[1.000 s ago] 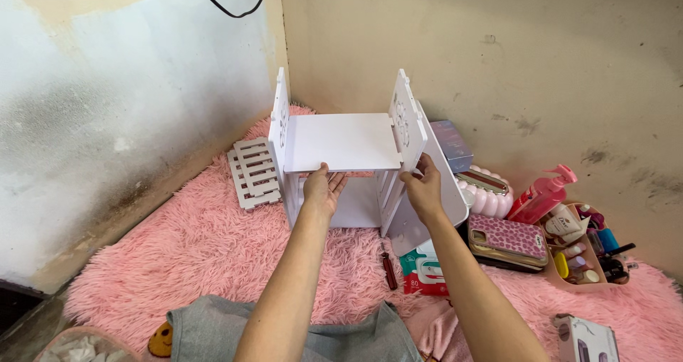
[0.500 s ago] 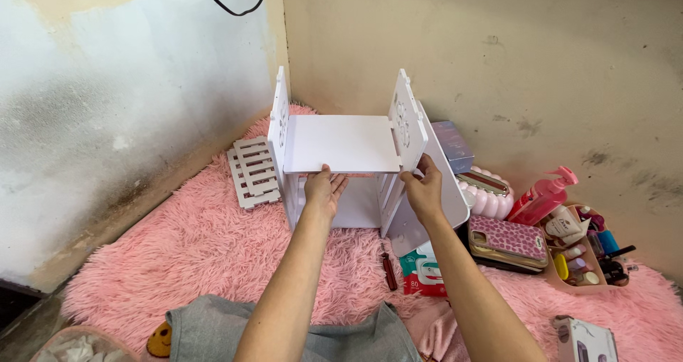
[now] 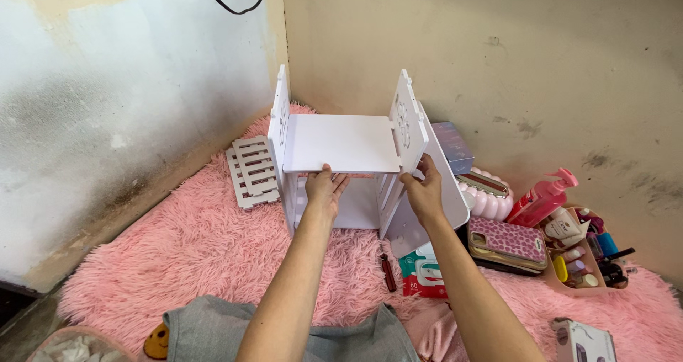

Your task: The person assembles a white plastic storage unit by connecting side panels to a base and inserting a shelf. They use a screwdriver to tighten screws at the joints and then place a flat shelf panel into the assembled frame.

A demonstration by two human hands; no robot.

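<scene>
A small white shelf unit [image 3: 341,143] stands on a fluffy pink rug [image 3: 192,248] in the corner of a room. It has two cut-out side panels and a flat top board. My left hand [image 3: 326,190] presses up under the front edge of the top board, thumb on the edge. My right hand [image 3: 424,191] grips the front edge of the right side panel [image 3: 405,124]. A loose white board [image 3: 445,205] leans behind my right hand.
A white slatted panel [image 3: 251,170] lies on the rug left of the shelf. To the right lie a phone in a pink patterned case [image 3: 506,240], a pink pump bottle [image 3: 542,197], a tray of cosmetics [image 3: 587,255], a wipes pack [image 3: 425,275] and a red tool [image 3: 388,273].
</scene>
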